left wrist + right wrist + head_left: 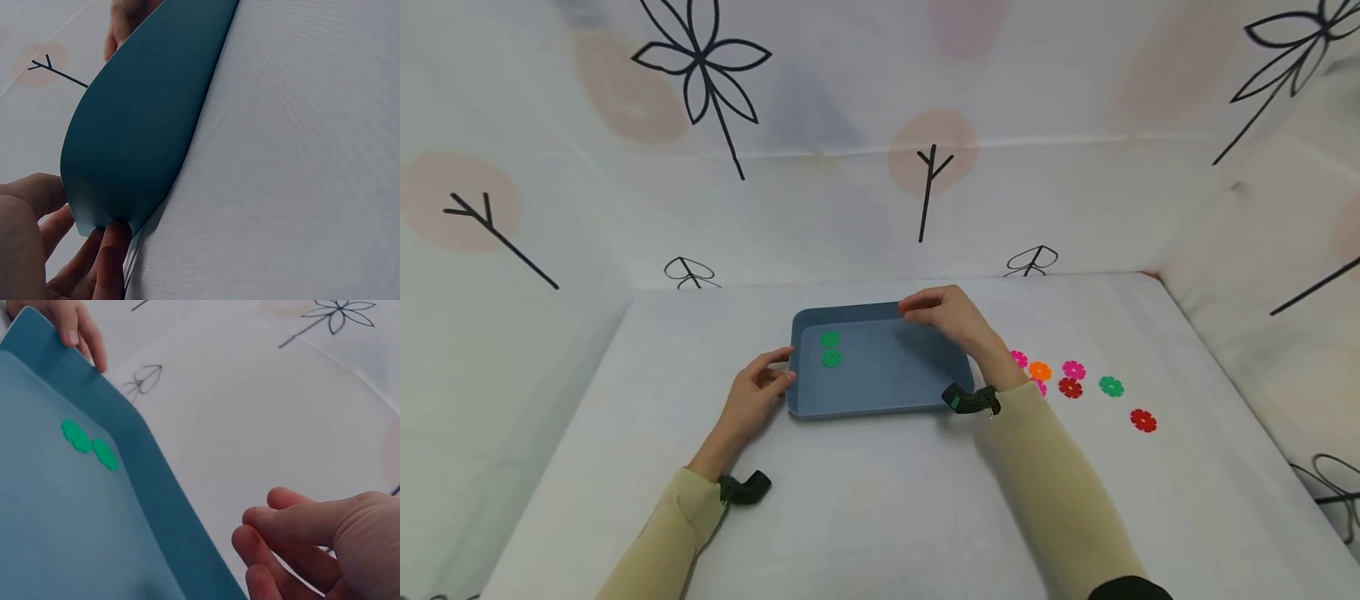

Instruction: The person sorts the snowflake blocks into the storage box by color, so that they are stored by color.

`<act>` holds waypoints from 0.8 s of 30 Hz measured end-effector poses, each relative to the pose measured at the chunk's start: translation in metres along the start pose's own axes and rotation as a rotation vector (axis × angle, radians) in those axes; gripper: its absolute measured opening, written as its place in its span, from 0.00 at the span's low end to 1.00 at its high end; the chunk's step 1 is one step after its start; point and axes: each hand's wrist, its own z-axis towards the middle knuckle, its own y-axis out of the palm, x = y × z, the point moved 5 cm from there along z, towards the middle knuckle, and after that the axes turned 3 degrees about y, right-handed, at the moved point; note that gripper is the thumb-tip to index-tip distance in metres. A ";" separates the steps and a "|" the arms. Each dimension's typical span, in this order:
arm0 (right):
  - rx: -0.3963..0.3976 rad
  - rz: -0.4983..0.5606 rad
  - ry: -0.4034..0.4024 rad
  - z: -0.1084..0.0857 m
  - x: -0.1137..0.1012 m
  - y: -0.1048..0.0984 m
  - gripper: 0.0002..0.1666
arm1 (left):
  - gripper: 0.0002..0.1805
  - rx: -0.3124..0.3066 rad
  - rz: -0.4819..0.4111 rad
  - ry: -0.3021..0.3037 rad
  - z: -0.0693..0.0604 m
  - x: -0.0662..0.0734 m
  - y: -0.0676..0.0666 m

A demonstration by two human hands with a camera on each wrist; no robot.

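Observation:
A blue-grey rectangular tray (880, 400) lies on the white table in the head view. My left hand (755, 398) grips its left end, with fingers (115, 240) against the outer wall in the left wrist view. Inside the tray, near its left end, lie two green flower-shaped discs (831, 358), one behind the other. Over the tray's far right rim is my right hand (951, 321). In the right wrist view its thumb and loosely bent fingers (250, 547) come close together, and nothing shows between them.
To the right of the tray, partly behind the right forearm, are several loose flower discs: pink (1073, 369), orange (1040, 371), red (1143, 420) and green (1111, 386). Patterned white cloth (820, 208) rises behind the table and at both sides.

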 end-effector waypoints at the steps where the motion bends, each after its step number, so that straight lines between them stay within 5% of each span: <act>1: 0.019 -0.009 0.002 -0.004 0.002 -0.007 0.15 | 0.25 -0.001 -0.003 0.001 0.000 -0.001 0.000; 11: 0.218 -0.187 0.014 -0.047 0.053 -0.068 0.16 | 0.24 0.010 -0.011 0.007 -0.001 -0.003 0.002; 24: 0.345 -0.489 0.104 -0.118 0.109 -0.156 0.21 | 0.25 0.019 0.009 0.010 -0.001 -0.003 0.003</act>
